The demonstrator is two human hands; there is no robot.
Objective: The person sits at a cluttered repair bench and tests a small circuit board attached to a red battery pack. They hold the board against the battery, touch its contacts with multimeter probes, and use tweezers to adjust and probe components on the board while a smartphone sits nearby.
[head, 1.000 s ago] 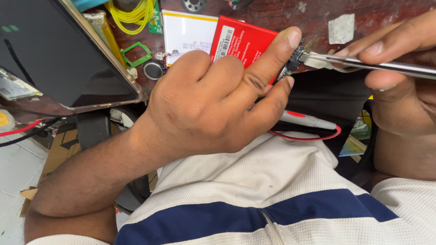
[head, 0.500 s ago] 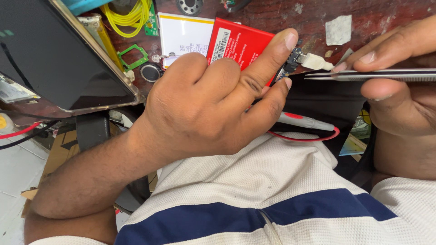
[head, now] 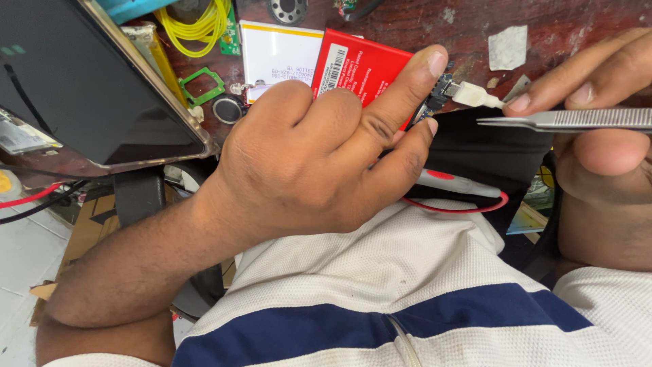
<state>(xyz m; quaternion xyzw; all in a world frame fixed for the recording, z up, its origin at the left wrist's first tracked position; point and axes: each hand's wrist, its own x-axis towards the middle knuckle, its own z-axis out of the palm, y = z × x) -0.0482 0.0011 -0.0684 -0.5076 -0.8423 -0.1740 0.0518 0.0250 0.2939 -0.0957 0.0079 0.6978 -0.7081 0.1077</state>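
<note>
Worktop: a dark reddish wooden worktop [head: 407,20], scuffed, carrying every loose part.
Dark panel: a large black glossy flat panel [head: 81,88] with a thin metal edge, far left of the red battery.
Left hand: the left hand [head: 319,163] lies over the red battery's lower edge, its grip pinched shut, forefinger and thumb tips holding a small dark circuit module [head: 438,92].
Right hand: the right hand [head: 598,136], right of the red battery, has its grip closed round slim silver metal tweezers [head: 564,120], tips pointing at the module but apart from it.
Red battery: a flat red rectangular battery [head: 363,64], beside a white one [head: 278,54].
Plug: a small white cable plug [head: 475,95] seated in the module.
</note>
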